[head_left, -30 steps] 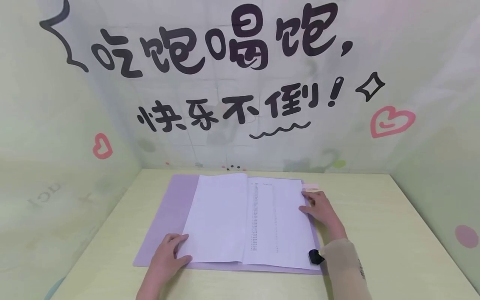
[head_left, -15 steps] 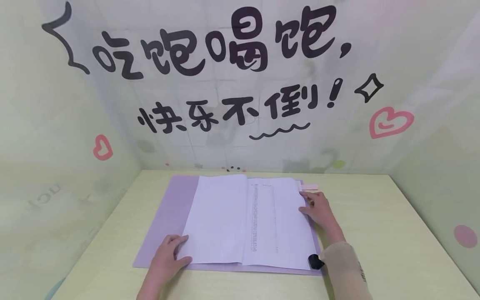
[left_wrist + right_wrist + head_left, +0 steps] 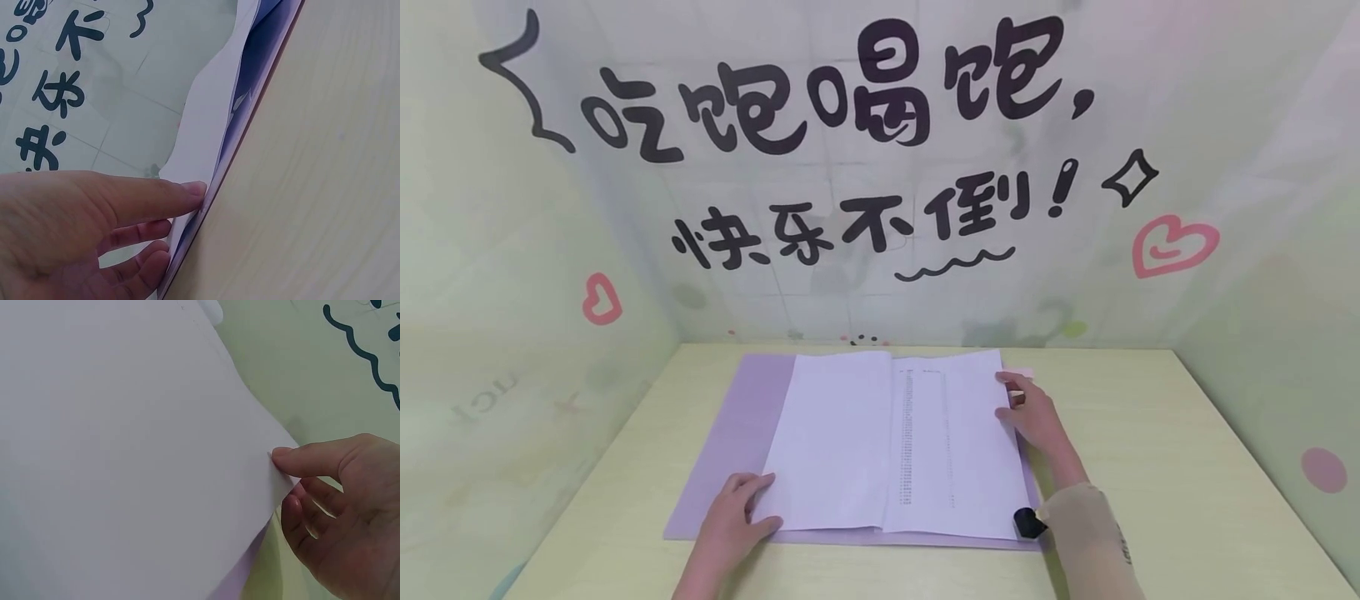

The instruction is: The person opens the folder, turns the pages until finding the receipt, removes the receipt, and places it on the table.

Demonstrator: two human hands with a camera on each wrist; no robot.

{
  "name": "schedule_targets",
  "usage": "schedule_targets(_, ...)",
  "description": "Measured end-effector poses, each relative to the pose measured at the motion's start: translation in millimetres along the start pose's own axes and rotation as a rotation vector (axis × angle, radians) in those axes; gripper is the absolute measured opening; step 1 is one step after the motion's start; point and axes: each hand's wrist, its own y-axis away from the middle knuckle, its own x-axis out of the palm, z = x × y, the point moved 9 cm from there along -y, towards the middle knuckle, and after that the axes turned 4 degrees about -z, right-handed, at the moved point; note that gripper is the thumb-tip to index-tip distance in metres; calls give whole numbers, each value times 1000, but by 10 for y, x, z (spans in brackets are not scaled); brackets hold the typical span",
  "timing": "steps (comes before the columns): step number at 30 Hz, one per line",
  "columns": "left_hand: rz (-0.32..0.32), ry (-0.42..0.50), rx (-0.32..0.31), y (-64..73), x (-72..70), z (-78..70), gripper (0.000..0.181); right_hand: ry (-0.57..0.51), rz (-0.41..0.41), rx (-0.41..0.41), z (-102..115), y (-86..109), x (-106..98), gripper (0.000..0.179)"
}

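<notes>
A light purple folder [image 3: 726, 442] lies open with white pages in it. Its left page [image 3: 831, 433] is blank; on the right page [image 3: 973, 442] run narrow columns of small print. My right hand [image 3: 1033, 417] pinches that page near its upper right corner. In the right wrist view, the right hand [image 3: 356, 506] has its thumb on the page's face and its fingers behind, and the page bends up off the folder. My left hand [image 3: 733, 512] rests at the left page's lower left corner, its thumb [image 3: 195, 192] along the page edges.
The folder lies on a pale wooden table [image 3: 1150, 467]. A printed wall sheet [image 3: 820, 175] with large black characters stands behind it, with side panels left and right. A pink tab [image 3: 1022, 372] sticks out past the folder's right side. A black device [image 3: 1028, 523] sits by the right sleeve.
The right page's upper corner, first flat and then bowed, now stands raised in my right hand, which has shifted slightly up and left. My left hand has stayed in place.
</notes>
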Motion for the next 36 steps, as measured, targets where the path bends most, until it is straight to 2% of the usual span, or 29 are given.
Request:
schedule_targets(15, -4, -3, 1, 6, -7, 7, 61, -39, 71, -71, -11, 24, -54, 50)
schedule_targets(19, 2, 3, -5, 1, 0, 12, 62, -10, 103, -97, 59, 13, -94, 49)
schedule_targets(26, 8, 7, -11, -8, -10, 8, 61, 59, 155, -222, 188, -70, -187, 47)
schedule_targets(29, 13, 8, -13, -10, -6, 7, 61, 92, 183, -249, 267, -114, -234, 46)
schedule_targets(36, 18, 4, -14, -14, -8, 10, 61, 129, 259, -286, 582, -194, -333, 47)
